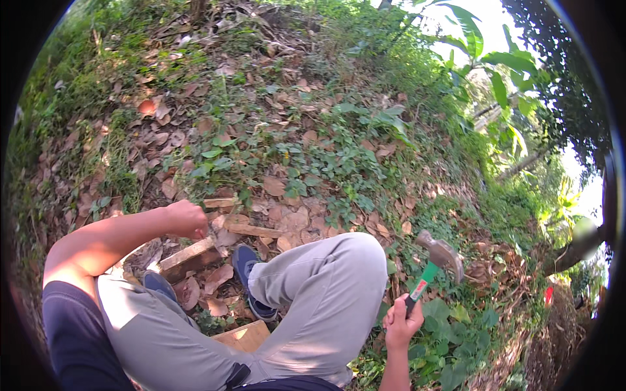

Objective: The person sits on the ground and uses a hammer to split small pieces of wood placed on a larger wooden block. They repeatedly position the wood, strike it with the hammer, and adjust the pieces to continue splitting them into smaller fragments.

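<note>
Bright daylight falls in patches. Above and to the right of the hammer, the sky burns out to white. Well left of the hammer, the left arm and trousers carry glaring spots beside soft shade. A pale smudge blurs the area right of the hammer. A dark, curved rim surrounds the view.

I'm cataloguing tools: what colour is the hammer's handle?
The handle is green and black, clearest in the head view.

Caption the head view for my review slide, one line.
Right hand holds a hammer by its handle; curled left hand is near wood pieces on leafy ground.
</note>
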Action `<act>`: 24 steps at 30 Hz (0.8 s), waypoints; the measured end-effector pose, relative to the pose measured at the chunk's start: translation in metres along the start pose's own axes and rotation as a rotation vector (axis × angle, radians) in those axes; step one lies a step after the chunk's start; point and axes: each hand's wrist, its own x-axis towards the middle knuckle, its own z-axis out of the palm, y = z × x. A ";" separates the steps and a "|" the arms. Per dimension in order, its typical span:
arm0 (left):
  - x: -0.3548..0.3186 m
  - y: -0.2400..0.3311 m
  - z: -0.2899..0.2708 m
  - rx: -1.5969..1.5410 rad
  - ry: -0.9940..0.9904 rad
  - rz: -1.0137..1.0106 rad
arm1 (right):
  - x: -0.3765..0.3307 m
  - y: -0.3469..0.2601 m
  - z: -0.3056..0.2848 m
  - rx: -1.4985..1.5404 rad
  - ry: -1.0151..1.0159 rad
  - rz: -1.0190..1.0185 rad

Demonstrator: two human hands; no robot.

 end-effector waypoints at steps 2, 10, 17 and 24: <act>-0.030 -0.007 0.000 0.065 -0.058 -0.083 | 0.035 -0.043 0.045 0.020 -0.107 -0.086; -0.077 -0.003 -0.002 -0.076 -0.092 -0.172 | 0.137 -0.189 0.230 -0.196 -0.570 -0.379; -0.102 -0.022 -0.014 -0.143 0.023 -0.342 | 0.168 -0.139 0.358 -0.569 -1.163 -0.626; -0.101 -0.017 0.040 -0.082 -0.244 -0.183 | 0.176 -0.022 0.395 -0.661 -1.618 -0.429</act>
